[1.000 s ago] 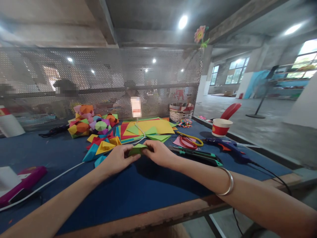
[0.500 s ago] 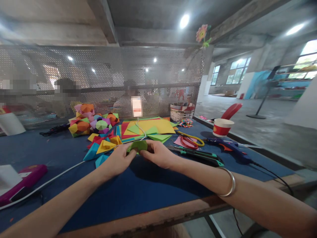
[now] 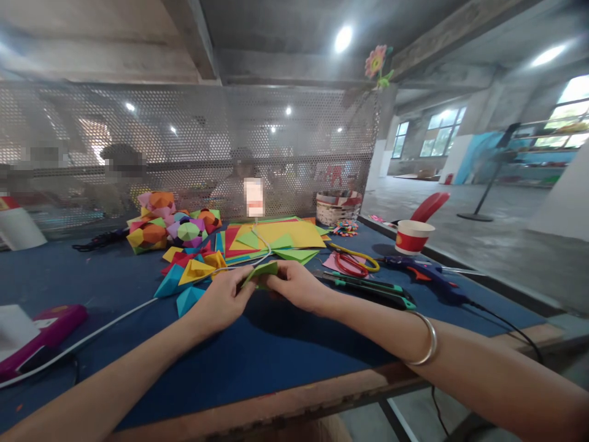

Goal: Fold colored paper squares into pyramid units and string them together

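Note:
Both of my hands pinch a small folded green paper piece (image 3: 261, 272) just above the blue table (image 3: 257, 356). My left hand (image 3: 221, 301) grips its left end and my right hand (image 3: 297, 285) grips its right end, a silver bangle (image 3: 426, 341) on that wrist. Just behind the hands lie several folded paper triangles (image 3: 193, 273) in yellow, red and cyan, and a stack of coloured paper sheets (image 3: 280, 236).
Finished paper polyhedra (image 3: 170, 228) sit at the back left by the perforated metal screen (image 3: 193, 147). Right of my hands lie utility knives (image 3: 368, 288), scissors (image 3: 352, 263), a blue glue gun (image 3: 426, 273) and a paper cup (image 3: 413, 236). A pink glue gun (image 3: 43, 334) with a white cable lies left.
The green piece was turned and refolded between my fingers; it tilted up half a second ago and now shows a narrow pointed edge. Both hands stayed in nearly the same place.

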The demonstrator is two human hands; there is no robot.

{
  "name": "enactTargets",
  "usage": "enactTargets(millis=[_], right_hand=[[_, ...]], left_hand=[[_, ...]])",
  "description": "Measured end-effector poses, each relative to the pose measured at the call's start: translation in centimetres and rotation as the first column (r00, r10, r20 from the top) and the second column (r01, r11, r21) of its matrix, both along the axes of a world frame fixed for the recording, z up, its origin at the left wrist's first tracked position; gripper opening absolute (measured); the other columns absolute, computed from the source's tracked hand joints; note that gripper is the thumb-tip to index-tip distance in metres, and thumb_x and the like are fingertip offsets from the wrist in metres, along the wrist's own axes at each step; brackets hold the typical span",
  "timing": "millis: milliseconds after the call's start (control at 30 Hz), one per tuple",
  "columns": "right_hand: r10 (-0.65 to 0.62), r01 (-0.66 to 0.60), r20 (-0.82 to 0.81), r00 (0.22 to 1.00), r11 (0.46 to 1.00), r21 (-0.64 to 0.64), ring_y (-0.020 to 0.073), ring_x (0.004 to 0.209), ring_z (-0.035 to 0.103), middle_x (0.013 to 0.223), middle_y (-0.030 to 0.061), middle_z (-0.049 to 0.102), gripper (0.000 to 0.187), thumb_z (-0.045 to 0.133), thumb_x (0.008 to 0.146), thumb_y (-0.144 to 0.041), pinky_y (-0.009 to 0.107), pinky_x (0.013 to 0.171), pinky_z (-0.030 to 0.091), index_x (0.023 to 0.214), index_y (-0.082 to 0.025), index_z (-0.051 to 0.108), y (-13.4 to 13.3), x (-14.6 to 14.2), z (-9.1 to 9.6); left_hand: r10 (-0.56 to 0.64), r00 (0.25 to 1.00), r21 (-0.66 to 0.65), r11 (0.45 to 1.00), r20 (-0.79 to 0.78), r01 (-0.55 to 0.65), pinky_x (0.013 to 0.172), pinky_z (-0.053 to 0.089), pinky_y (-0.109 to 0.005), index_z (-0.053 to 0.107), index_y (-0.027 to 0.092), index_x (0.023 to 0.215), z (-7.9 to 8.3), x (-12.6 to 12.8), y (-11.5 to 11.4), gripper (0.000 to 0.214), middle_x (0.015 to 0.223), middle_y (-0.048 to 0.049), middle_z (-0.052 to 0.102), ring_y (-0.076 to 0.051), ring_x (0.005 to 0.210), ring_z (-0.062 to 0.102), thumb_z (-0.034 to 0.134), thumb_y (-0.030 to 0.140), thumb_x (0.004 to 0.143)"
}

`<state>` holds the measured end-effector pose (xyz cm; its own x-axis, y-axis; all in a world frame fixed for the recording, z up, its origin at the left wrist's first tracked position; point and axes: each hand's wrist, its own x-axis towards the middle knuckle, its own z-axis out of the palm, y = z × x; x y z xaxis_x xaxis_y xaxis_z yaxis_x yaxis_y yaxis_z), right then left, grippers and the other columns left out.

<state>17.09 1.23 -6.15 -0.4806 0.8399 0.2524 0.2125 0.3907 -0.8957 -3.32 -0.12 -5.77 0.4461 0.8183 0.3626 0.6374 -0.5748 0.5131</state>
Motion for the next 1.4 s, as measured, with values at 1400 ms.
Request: enactTargets(millis=[1400], right_hand=[[-0.525, 0.337, 0.273, 0.806, 0.787, 0.516, 0.0263, 0.117, 0.072, 0.136, 0.0109, 0.071, 0.032, 0.071, 0.108, -0.038, 0.049, 0.101, 0.063, 0.133, -0.019, 0.07, 7.0, 6.9, 3.1]], left_hand=[[0.573, 0.755, -0.182, 0.744, -0.319, -0.642, 0.082, 0.066, -0.039, 0.072, 0.015, 0.124, 6.7, -11.4, 4.5, 0.032, 0.119, -0.0065, 0.075, -0.023, 0.097, 0.075, 0.073, 0.042, 0.106]])
